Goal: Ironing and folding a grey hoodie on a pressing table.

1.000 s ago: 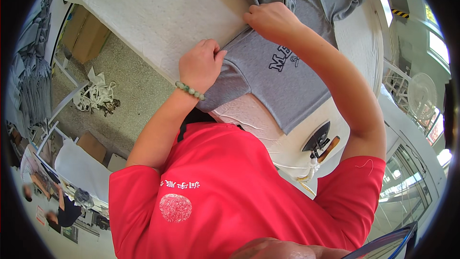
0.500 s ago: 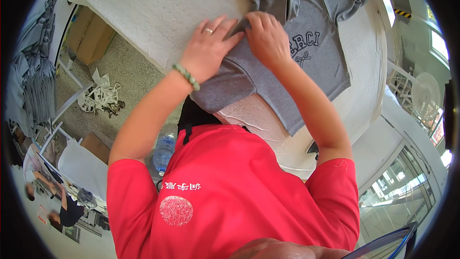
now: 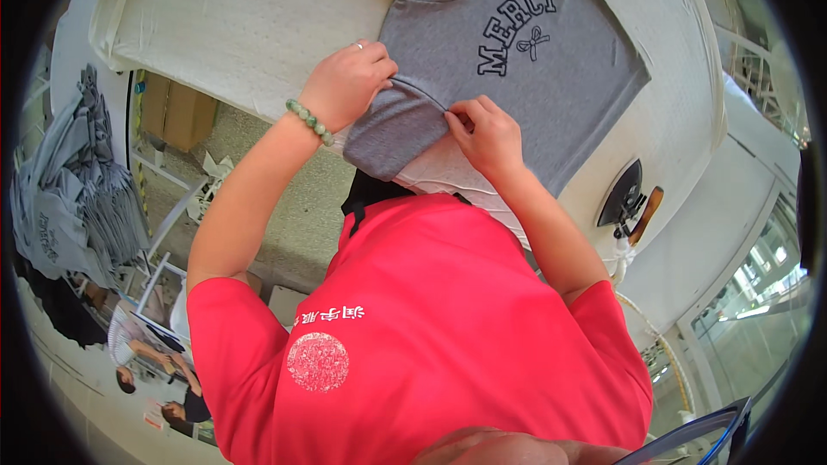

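Observation:
A grey sweatshirt (image 3: 551, 99) with dark outlined lettering and a small bow motif lies spread over a pale padded table. My left hand (image 3: 349, 82), wearing a ring and a green bead bracelet, pinches the cloth along a seam near the left edge. Further right along that seam, my right hand (image 3: 488, 133) grips it between thumb and fingers. Between the two hands the seam line runs slightly taut, and a loose flap of grey cloth (image 3: 396, 133) hangs over the table's near edge.
An iron (image 3: 622, 194) with a wooden handle rests on the padded table (image 3: 224, 26) at the right, its cord trailing down. Grey garments (image 3: 82, 189) hang in a stack at far left. A cardboard box (image 3: 185, 116) is under the table. Other people appear at lower left.
My hands have moved from close together to apart along the seam, the right one nearer my body. The view has shifted, bringing the iron and full lettering into sight.

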`<state>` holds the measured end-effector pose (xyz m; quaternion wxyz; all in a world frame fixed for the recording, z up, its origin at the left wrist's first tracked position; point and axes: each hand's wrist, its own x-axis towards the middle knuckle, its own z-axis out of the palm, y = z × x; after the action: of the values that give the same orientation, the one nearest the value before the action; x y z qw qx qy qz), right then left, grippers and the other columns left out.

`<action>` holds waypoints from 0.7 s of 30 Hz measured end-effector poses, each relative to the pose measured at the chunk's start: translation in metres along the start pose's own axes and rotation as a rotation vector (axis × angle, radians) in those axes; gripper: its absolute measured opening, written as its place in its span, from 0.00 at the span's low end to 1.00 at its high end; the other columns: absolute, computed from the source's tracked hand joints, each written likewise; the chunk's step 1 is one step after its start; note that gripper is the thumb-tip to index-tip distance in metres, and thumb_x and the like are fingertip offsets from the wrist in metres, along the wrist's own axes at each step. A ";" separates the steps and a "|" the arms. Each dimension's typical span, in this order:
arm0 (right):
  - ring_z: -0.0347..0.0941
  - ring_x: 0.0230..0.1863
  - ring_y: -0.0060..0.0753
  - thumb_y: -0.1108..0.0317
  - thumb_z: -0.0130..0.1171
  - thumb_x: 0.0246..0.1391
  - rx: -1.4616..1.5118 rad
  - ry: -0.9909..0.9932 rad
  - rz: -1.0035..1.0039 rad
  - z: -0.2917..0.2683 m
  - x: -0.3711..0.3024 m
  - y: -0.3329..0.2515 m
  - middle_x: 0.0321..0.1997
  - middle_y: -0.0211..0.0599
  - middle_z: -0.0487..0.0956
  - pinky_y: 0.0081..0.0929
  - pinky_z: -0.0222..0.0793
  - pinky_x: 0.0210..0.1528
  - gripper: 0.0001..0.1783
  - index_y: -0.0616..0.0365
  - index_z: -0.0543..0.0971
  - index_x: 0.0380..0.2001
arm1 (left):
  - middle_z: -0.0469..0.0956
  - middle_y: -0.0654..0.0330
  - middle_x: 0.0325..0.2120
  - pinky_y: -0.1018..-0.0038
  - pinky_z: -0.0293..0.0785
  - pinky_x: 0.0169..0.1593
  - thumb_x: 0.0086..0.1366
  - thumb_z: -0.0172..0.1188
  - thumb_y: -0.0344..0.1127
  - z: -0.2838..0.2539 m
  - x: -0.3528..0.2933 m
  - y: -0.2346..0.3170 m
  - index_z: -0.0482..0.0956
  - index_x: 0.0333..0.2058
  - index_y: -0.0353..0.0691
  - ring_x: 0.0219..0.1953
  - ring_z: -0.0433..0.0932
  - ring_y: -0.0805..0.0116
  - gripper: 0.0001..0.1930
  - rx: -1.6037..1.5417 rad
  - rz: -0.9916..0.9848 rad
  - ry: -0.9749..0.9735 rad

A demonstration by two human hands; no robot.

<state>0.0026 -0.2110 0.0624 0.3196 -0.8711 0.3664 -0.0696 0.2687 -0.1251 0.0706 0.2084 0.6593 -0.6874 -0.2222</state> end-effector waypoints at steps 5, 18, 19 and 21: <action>0.79 0.25 0.37 0.66 0.70 0.53 -0.246 -0.015 -0.047 0.000 0.010 -0.009 0.26 0.34 0.79 0.33 0.76 0.30 0.06 0.54 0.85 0.33 | 0.79 0.61 0.35 0.61 0.77 0.45 0.60 0.67 0.33 -0.001 0.015 -0.013 0.82 0.33 0.43 0.42 0.79 0.57 0.04 0.047 0.010 -0.167; 0.82 0.30 0.45 0.64 0.65 0.50 0.209 -0.571 0.356 -0.034 0.031 0.000 0.28 0.41 0.85 0.39 0.77 0.37 0.10 0.59 0.84 0.31 | 0.80 0.57 0.35 0.59 0.75 0.48 0.61 0.67 0.34 -0.015 0.023 -0.007 0.81 0.33 0.40 0.44 0.78 0.53 0.06 -0.053 -0.137 -0.245; 0.82 0.30 0.45 0.64 0.65 0.50 0.198 -0.569 0.360 -0.032 0.030 -0.001 0.28 0.41 0.85 0.39 0.77 0.37 0.10 0.59 0.84 0.31 | 0.80 0.57 0.35 0.59 0.74 0.48 0.61 0.67 0.34 -0.015 0.024 -0.008 0.81 0.34 0.40 0.44 0.78 0.53 0.06 -0.073 -0.149 -0.279; 0.82 0.31 0.37 0.66 0.66 0.51 0.153 -0.364 0.227 -0.026 0.026 -0.002 0.30 0.38 0.83 0.35 0.77 0.37 0.09 0.59 0.84 0.33 | 0.80 0.57 0.36 0.59 0.74 0.49 0.62 0.67 0.35 -0.016 0.027 -0.012 0.81 0.34 0.40 0.44 0.77 0.53 0.06 -0.119 -0.165 -0.326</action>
<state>0.0135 -0.2414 0.0811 0.4514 -0.7956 0.3921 0.0974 0.2862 -0.1528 0.0764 0.1138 0.6553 -0.6413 -0.3826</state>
